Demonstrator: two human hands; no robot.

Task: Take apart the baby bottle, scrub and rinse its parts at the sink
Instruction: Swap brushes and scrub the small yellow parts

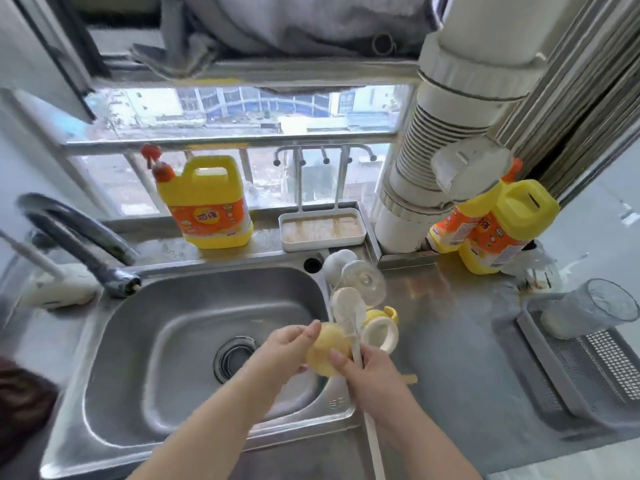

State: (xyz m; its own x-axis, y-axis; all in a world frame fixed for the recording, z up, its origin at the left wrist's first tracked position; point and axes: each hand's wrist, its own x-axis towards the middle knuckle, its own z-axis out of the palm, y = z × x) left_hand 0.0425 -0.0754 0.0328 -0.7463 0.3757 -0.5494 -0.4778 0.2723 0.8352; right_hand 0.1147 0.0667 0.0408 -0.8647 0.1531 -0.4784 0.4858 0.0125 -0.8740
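- Head view looks down on both hands meeting over the sink's right rim; the left hand [289, 344] cups a pale yellow rounded bottle part [327, 353] with its fingers curled against the part's left side.
- The right hand [372, 370] grips the white handle of a bottle brush [349, 308] and also presses its fingertips on the yellow part; the brush's flat pale head stands up at 12 o'clock from the hands, and its handle runs down past the wrist toward 6 o'clock.
- Just at 1 o'clock from the hands, a cream screw ring [381, 336] and a yellow handled collar [382, 315] lie on the tabletop [450, 341], close behind the brush.
- Farther at 12 o'clock, a clear bottle body [365, 282] lies tilted beside a white rounded cap [337, 265] at the sink's back right corner.
- The steel sink [145, 334] spreads to 9 o'clock, its drain near the left wrist; the faucet [83, 244] arches over its back left corner.
- A yellow detergent jug [207, 202] and a white drip tray [322, 228] stand on the back ledge at 11 and 12 o'clock.
- Two more yellow jugs [498, 223] lean at 2 o'clock by a wide white pipe [443, 161].
- A grey drying rack [588, 368] holding a clear cup [595, 308] sits at 3 o'clock.
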